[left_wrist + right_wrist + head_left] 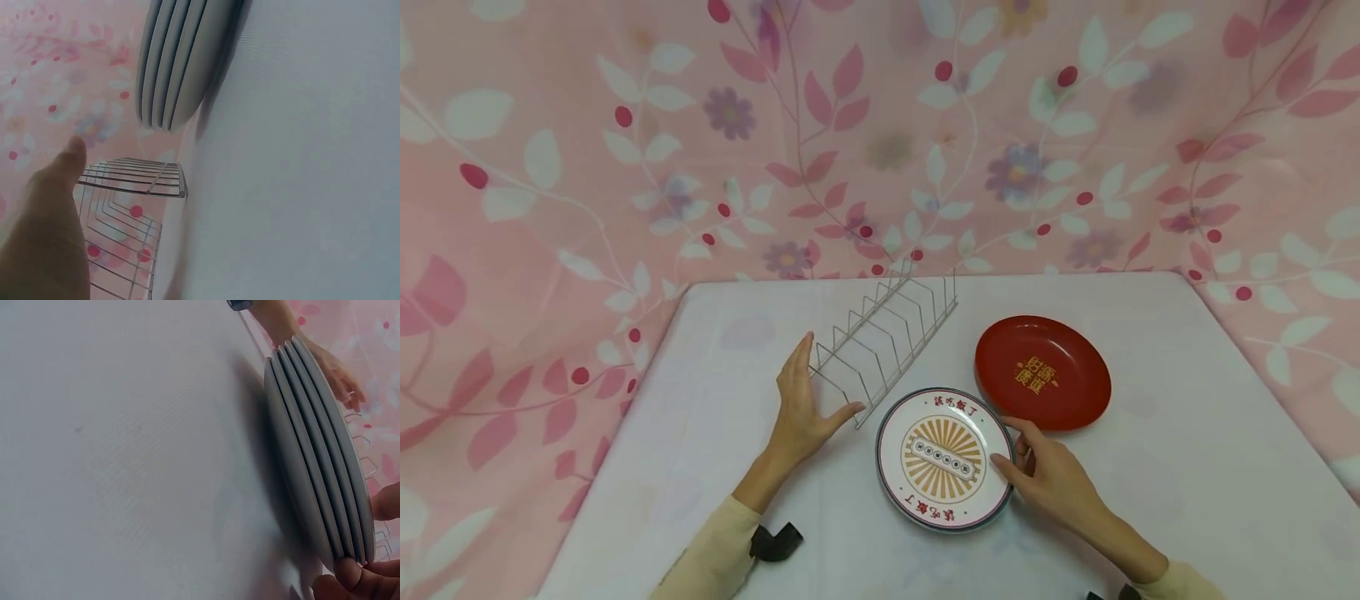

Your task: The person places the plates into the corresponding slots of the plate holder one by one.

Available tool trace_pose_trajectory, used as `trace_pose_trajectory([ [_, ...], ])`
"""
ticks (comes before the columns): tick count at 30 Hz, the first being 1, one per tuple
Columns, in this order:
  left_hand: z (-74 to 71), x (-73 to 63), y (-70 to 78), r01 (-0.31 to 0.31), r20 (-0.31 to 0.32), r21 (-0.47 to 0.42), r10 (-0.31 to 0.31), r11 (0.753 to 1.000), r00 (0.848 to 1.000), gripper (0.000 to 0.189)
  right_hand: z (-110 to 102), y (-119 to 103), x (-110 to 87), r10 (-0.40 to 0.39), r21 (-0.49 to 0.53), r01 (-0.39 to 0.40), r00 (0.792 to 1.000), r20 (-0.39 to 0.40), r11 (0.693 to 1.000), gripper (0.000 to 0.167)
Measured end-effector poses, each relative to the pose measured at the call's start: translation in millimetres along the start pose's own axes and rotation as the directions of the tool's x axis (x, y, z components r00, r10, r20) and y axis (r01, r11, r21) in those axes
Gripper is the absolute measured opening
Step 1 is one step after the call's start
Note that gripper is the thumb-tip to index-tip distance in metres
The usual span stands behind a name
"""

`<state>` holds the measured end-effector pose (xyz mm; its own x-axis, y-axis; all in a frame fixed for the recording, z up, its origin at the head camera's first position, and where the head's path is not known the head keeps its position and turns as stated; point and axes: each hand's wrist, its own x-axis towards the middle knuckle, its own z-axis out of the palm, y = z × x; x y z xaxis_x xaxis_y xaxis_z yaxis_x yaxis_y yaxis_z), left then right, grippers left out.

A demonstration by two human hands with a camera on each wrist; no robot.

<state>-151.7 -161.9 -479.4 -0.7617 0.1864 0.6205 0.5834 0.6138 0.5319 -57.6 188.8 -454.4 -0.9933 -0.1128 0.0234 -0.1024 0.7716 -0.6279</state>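
Observation:
A stack of several white plates (pixel 943 500) with blue rims stands on the table; the top one carries red characters and a gold sunburst. My right hand (pixel 1060 479) pinches the stack's right rim, thumb over the top plate's face. In the right wrist view its fingertips (pixel 348 572) press the plates' edges. Beyond the stack's left side is a silver wire rack (pixel 907 364) with upright dividers. My left hand (pixel 797 417) spans the rack's near end, thumb at the near right corner and the outstretched fingers along the left side. Its thumb (pixel 74 156) shows beside the rack.
A red oval dish (pixel 1078 367) with gold characters lies behind and right of the plates, close to my right fingertips. White cloth covers the table (pixel 1157 400). A pink floral curtain (pixel 880 125) hangs behind it. Black straps (pixel 775 543) sit at my wrists.

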Motion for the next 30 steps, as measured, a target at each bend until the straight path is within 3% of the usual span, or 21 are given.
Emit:
trace_pose_trajectory([
  [8, 3.8, -4.6, -16.7, 0.032, -0.004, -0.072, -0.033, 0.997, 0.999, 0.120, 2.0, -1.9, 7.2, 0.015, -0.041, -0.015, 1.000, -0.003, 0.999, 0.053],
  [15, 6.5, -9.4, -20.7, 0.051, 0.014, -0.104, -0.050, 0.993, 0.999, 0.127, 1.9, 6.3, 8.5, -0.007, 0.043, 0.008, 1.000, -0.026, 0.999, 0.046],
  [23, 8.1, -11.3, -24.1, 0.051, 0.022, -0.098, -0.049, 0.994, 0.999, 0.126, -7.1, 6.3, 11.5, -0.046, 0.156, 0.061, 0.994, -0.103, 0.986, 0.040],
  [27, 8.4, -11.5, -25.2, 0.061, 0.027, -0.083, -0.059, 0.995, 0.998, 0.126, -20.7, -1.1, 12.4, 0.014, 0.225, 0.002, 0.998, -0.069, 0.974, 0.039],
  [30, 8.2, -11.3, -26.2, 0.066, 0.028, -0.076, -0.064, 0.995, 0.998, 0.126, -31.9, -5.0, 12.8, 0.076, 0.343, -0.074, 0.997, 0.007, 0.937, 0.042],
])
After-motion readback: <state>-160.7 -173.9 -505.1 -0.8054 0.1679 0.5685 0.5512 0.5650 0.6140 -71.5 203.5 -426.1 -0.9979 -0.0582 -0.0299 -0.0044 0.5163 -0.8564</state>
